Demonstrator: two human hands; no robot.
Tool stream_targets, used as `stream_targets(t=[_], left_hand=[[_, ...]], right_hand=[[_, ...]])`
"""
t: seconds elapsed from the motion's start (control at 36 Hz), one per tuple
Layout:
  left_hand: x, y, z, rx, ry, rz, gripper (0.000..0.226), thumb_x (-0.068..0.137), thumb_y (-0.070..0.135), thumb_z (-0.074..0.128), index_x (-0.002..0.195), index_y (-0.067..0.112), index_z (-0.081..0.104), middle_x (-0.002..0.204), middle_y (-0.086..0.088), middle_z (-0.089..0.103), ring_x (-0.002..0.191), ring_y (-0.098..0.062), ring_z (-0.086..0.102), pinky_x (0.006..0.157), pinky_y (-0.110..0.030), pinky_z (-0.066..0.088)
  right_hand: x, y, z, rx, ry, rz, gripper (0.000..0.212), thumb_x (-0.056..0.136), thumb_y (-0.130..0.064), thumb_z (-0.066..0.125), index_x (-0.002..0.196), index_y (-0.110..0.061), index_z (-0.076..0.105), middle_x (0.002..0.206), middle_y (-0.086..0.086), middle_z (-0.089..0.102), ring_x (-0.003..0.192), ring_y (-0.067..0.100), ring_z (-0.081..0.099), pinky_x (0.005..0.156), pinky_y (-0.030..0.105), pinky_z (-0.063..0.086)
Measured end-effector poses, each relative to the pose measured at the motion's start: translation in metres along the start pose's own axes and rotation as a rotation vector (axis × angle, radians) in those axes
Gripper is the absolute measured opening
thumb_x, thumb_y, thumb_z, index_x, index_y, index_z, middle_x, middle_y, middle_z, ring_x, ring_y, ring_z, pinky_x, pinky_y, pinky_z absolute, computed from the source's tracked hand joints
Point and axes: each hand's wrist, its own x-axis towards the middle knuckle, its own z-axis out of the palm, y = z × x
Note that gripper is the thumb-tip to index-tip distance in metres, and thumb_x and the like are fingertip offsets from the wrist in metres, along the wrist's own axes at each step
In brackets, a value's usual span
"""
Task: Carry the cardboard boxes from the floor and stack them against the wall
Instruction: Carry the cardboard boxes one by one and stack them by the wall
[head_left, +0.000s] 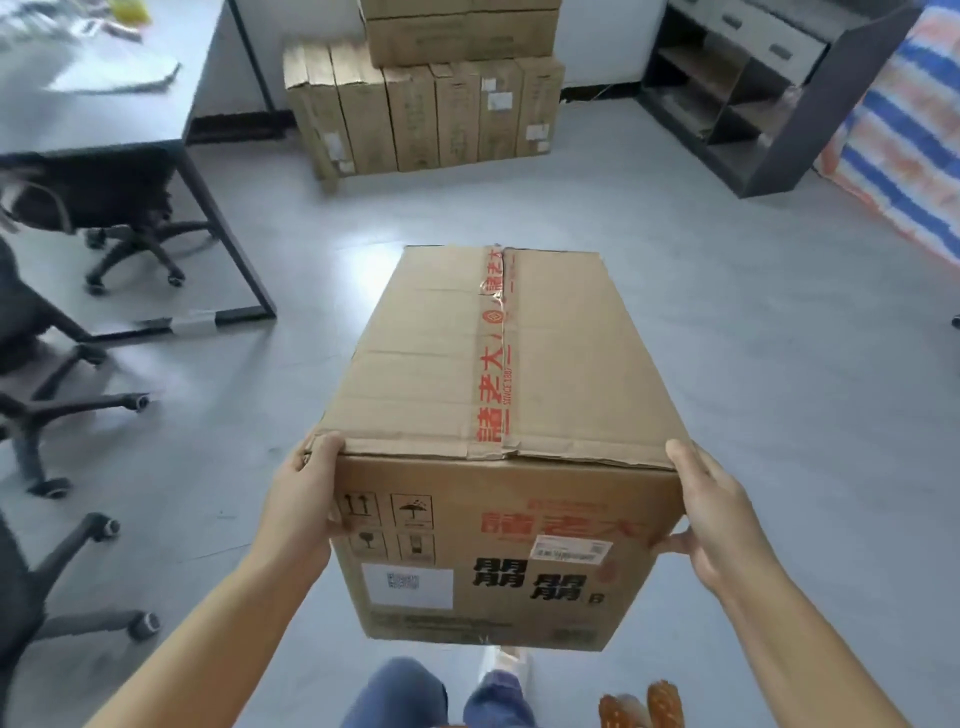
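Head view: box (498, 415) held btwn left hand (301, 499) & right hand (714, 514).

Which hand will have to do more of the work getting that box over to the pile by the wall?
Neither, probably. The left hand and right hand grip opposite near corners of the carried box, and the stacked boxes lie almost straight ahead, slightly left.

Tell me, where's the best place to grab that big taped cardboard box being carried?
Probably by its two short side faces near the close end, one hand from each side, as now: the left hand and right hand clasp the near corners of the cardboard box. It is long, too wide for one hand, and shows no handles; lower, under the bottom edges, might be steadier.
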Motion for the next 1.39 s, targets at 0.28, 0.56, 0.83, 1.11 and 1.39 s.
stream_targets(t=[0.28,0.56,0.83,1.11,1.39], left_hand=[[0.152,0.087,-0.005,-0.125,0.140,0.006,0.016,0.099,0.024,0.044,0.098,0.022,0.059,0.083,0.010,0.053,0.072,-0.005,0.046,0.066,-0.035,0.044],[0.325,0.216,-0.037,-0.145,0.124,0.060,0.021,0.100,0.021,0.042,0.101,0.025,0.063,0.083,0.010,0.059,0.069,-0.005,0.054,0.057,-0.029,0.043],[0.468,0.325,-0.040,-0.182,0.128,0.099,0.021,0.100,0.019,0.040,0.108,0.021,0.059,0.081,0.008,0.059,0.064,-0.004,0.056,0.057,-0.029,0.040],[0.640,0.416,0.010,-0.232,0.173,0.137,0.024,0.099,0.020,0.043,0.088,0.025,0.064,0.078,0.003,0.062,0.068,-0.013,0.055,0.059,-0.030,0.045],[0.805,0.524,0.056,-0.256,0.228,0.084,0.021,0.095,0.021,0.047,0.095,0.013,0.066,0.071,0.005,0.062,0.063,-0.012,0.052,0.059,-0.031,0.041]], right_hand=[[0.125,-0.093,0.151,-0.097,-0.153,-0.049,0.022,0.101,-0.031,0.041,0.098,-0.032,0.063,0.081,-0.014,0.066,0.064,0.005,0.062,0.067,0.052,0.050],[0.230,-0.188,0.332,-0.101,-0.200,-0.053,0.026,0.100,-0.035,0.041,0.110,-0.027,0.064,0.104,-0.004,0.066,0.086,0.015,0.058,0.072,0.053,0.052],[0.320,-0.276,0.465,-0.091,-0.216,-0.088,0.029,0.100,-0.035,0.041,0.117,-0.024,0.062,0.105,-0.004,0.064,0.091,0.013,0.056,0.071,0.051,0.053],[0.482,-0.375,0.589,-0.087,-0.244,-0.126,0.032,0.100,-0.032,0.042,0.124,-0.019,0.059,0.098,-0.005,0.061,0.085,0.011,0.054,0.067,0.048,0.050],[0.634,-0.500,0.710,-0.140,-0.298,-0.156,0.030,0.100,-0.031,0.041,0.121,-0.023,0.061,0.092,-0.002,0.063,0.077,0.017,0.055,0.063,0.045,0.046]])
